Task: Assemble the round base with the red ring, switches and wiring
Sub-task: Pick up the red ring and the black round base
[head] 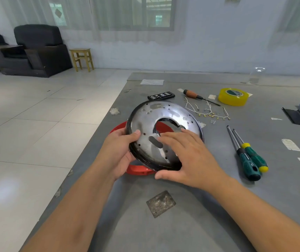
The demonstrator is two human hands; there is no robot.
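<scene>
While tilted over red ring (138, 169), round base (163, 128) between hands (117, 151)

A grey worktop strewn with tools and parts

We see a grey matt table (191, 215) with a red plastic ring (138, 169) lying on it near the left edge. Farther back lie a black case of screwdriver bits (161, 95), a sheet of white paper (152, 82), an orange-handled screwdriver (199, 96) and a roll of yellow translucent tape (233, 97). A loose bundle of white wires with brass terminals (206, 111) spreads beside a few small silver screws (213, 121). To the right, two green-and-yellow-handled screwdrivers (247, 155) lie side by side, touching. A flat black strip (297, 117) sits near the right edge, and a worn grey square patch (161, 204) marks the near surface.
</scene>
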